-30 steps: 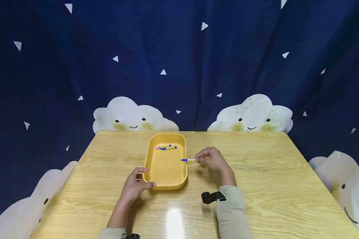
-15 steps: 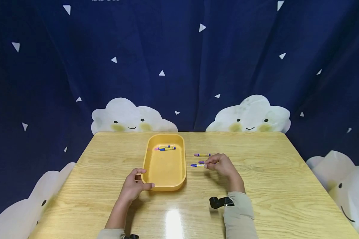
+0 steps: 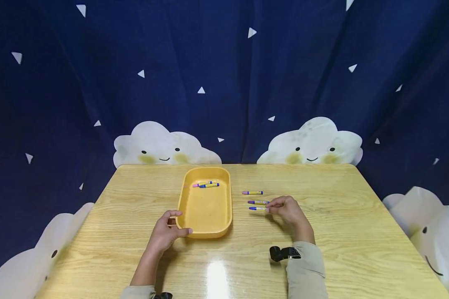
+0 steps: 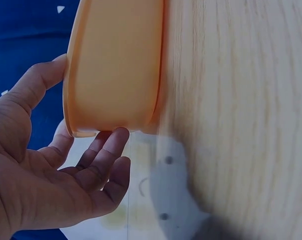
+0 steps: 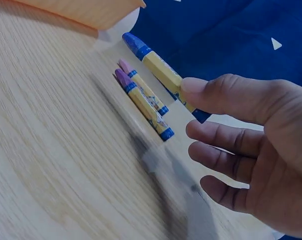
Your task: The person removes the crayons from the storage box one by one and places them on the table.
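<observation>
Currently pinching a blue-tipped, yellow-wrapped crayon [image 5: 162, 73] in the right hand [image 5: 273, 150]. Gripping a yellow, rounded-rectangular plastic tray [image 3: 209, 214] with the left hand [image 3: 166, 234].

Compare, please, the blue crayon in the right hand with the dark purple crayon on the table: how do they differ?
The blue crayon has a blue tip; the dark purple crayon has a purple one. The blue crayon is pinched by the right hand, while the dark purple crayon lies on the table. Both have yellow wrappers with blue bands.
</observation>
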Action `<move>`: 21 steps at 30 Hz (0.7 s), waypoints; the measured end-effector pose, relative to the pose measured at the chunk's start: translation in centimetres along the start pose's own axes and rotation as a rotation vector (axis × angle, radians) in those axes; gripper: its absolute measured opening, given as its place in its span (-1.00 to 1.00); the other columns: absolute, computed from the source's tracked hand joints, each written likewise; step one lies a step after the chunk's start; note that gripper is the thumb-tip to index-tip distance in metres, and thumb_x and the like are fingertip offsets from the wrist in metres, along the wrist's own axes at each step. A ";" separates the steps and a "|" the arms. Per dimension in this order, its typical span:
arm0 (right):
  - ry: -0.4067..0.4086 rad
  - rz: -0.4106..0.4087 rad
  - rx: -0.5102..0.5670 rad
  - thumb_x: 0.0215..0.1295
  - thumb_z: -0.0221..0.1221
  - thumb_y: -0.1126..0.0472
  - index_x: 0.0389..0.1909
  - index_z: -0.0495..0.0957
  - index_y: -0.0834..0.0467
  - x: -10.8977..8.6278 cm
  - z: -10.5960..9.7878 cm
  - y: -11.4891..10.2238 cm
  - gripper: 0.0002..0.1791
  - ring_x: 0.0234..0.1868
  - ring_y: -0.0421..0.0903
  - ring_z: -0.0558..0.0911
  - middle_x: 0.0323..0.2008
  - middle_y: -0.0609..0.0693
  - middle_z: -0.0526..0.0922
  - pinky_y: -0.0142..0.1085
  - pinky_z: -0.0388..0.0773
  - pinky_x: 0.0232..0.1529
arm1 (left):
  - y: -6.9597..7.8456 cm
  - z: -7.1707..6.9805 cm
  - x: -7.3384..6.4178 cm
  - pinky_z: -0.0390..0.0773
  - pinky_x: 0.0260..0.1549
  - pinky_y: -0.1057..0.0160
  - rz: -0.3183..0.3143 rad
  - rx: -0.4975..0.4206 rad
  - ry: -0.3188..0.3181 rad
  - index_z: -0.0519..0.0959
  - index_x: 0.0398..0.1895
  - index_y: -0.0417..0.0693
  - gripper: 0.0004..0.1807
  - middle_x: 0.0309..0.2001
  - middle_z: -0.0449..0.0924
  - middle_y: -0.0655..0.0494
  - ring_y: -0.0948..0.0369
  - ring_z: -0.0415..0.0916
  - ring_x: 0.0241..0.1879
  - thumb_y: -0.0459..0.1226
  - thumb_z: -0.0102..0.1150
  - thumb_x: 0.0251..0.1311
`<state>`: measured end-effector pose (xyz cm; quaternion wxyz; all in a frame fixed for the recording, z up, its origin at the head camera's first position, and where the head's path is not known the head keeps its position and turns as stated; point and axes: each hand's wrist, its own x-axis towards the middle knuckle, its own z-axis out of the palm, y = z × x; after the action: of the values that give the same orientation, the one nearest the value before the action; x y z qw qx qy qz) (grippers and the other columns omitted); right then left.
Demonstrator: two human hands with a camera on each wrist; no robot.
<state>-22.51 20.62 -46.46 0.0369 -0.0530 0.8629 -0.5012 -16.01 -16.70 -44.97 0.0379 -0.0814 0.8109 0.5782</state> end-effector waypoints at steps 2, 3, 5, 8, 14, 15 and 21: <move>0.002 0.016 -0.006 0.05 0.30 0.39 -0.41 0.67 0.28 0.0 -0.2 0.2 -0.94 -0.38 -0.13 0.58 -0.42 0.07 0.66 -0.20 0.45 -0.21 | 0.0 0.0 0.0 0.36 -0.40 0.21 0.001 -0.004 -0.001 0.41 0.04 -0.21 -0.28 -0.10 0.31 -0.20 0.02 0.27 -0.20 -0.34 0.52 -0.32; 0.005 0.023 -0.013 0.05 0.30 0.39 -0.41 0.67 0.27 -0.1 -0.3 0.2 -0.94 -0.37 -0.12 0.58 -0.42 0.06 0.66 -0.18 0.44 -0.19 | 0.0 0.0 0.0 0.36 -0.40 0.21 0.001 -0.005 -0.001 0.41 0.04 -0.21 -0.28 -0.10 0.31 -0.20 0.02 0.27 -0.20 -0.33 0.53 -0.32; 0.001 0.042 -0.012 0.05 0.30 0.38 -0.42 0.67 0.27 -0.1 -0.4 0.4 -0.95 -0.33 -0.10 0.57 -0.42 0.05 0.65 -0.15 0.42 -0.15 | 0.0 0.0 0.0 0.36 -0.40 0.21 0.000 -0.005 0.002 0.42 0.04 -0.21 -0.28 -0.10 0.30 -0.20 0.02 0.26 -0.19 -0.33 0.53 -0.32; -0.011 0.076 0.043 0.05 0.29 0.42 -0.43 0.66 0.30 -0.2 -0.6 0.8 -0.96 -0.25 -0.03 0.53 -0.38 0.07 0.63 -0.10 0.39 -0.08 | 0.0 0.0 0.0 0.36 -0.39 0.20 -0.008 0.003 0.006 0.42 0.04 -0.20 -0.28 -0.09 0.30 -0.19 0.01 0.26 -0.17 -0.33 0.53 -0.32; 0.000 0.110 0.104 0.01 0.27 0.48 -0.45 0.64 0.35 -0.2 -0.7 1.7 -0.95 -0.16 0.05 0.45 -0.33 0.11 0.58 -0.11 0.34 -0.06 | 0.0 -0.1 0.2 0.35 -0.38 0.20 -0.016 -0.007 0.000 0.41 0.05 -0.19 -0.27 -0.09 0.29 -0.19 0.01 0.25 -0.17 -0.32 0.52 -0.31; -0.002 0.104 0.096 0.01 0.27 0.48 -0.44 0.64 0.36 -0.1 -0.7 1.8 -0.94 -0.16 0.04 0.45 -0.32 0.12 0.58 -0.13 0.34 -0.07 | 0.0 -0.1 0.2 0.35 -0.38 0.20 -0.015 -0.011 0.001 0.41 0.05 -0.19 -0.27 -0.09 0.29 -0.19 0.01 0.25 -0.17 -0.33 0.52 -0.31; -0.004 0.050 -0.004 0.00 0.31 0.45 -0.44 0.66 0.35 0.1 -0.6 2.3 -0.94 -0.31 -0.07 0.48 -0.37 0.09 0.61 -0.25 0.41 -0.24 | 0.0 0.0 0.0 0.34 -0.39 0.20 -0.017 -0.022 0.005 0.40 0.06 -0.20 -0.27 -0.10 0.28 -0.20 0.02 0.24 -0.18 -0.34 0.52 -0.31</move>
<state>-22.81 22.24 -48.16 0.0511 -0.0327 0.8648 -0.4985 -16.04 -16.68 -45.01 0.0398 -0.0899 0.8038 0.5867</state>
